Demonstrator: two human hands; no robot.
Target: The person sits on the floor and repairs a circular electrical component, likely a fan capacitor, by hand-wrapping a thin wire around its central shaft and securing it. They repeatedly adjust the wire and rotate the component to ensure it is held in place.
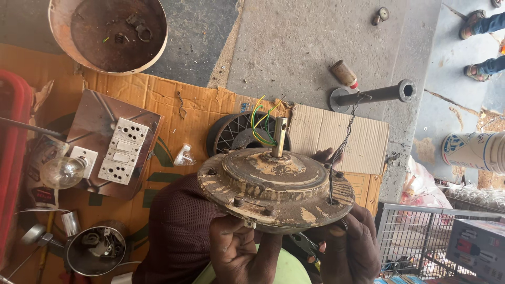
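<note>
A worn, rust-stained round fan motor housing (273, 186) is held up in front of me, its metal shaft (279, 138) standing up with yellow and green wires (260, 121) coming out of it. My left hand (239, 252) grips the housing's near rim from below. My right hand (350, 244) holds the right rim, with dark pliers (305, 246) below it. A thin twisted wire (342, 147) rises from a hole in the rim.
Flattened cardboard (173, 100) covers the floor. On it lie a switch and socket board (118, 150) with a bulb (63, 172), a black finned wheel (231, 131), a rusty bowl (108, 34), a metal cup of parts (94, 250). A pipe stand (373, 94), wire cage (415, 236), a person's sandalled feet (481, 44).
</note>
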